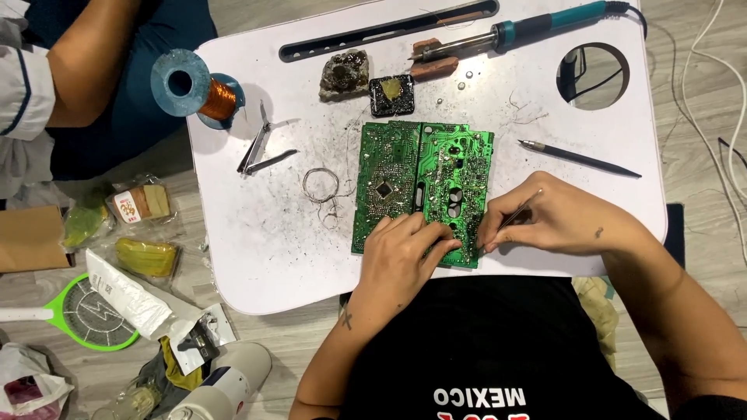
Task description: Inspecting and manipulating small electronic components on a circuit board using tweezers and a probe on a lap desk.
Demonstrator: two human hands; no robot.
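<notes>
Two hands are working on the green circuit board (424,190), which is lying near the front edge of the white tray table (257,241).

Your right hand (556,222) is pinching a thin metal probe (517,211) between closed fingers and is pressing its tip against the board's lower right corner. Your left hand (401,257) is resting flat on the board's lower edge, fingers bent and gripping nothing, touching the board just beside the probe tip. Beyond the board, a black pen-like tool (580,159) is lying to the right, a loop of solder wire (320,185) and tweezers (261,148) to the left. A soldering iron (513,33) with a teal handle is lying along the far edge, and a spool of copper wire (198,87) is sitting at the far left corner. Another person's arm (93,54) is showing beyond the spool.
</notes>
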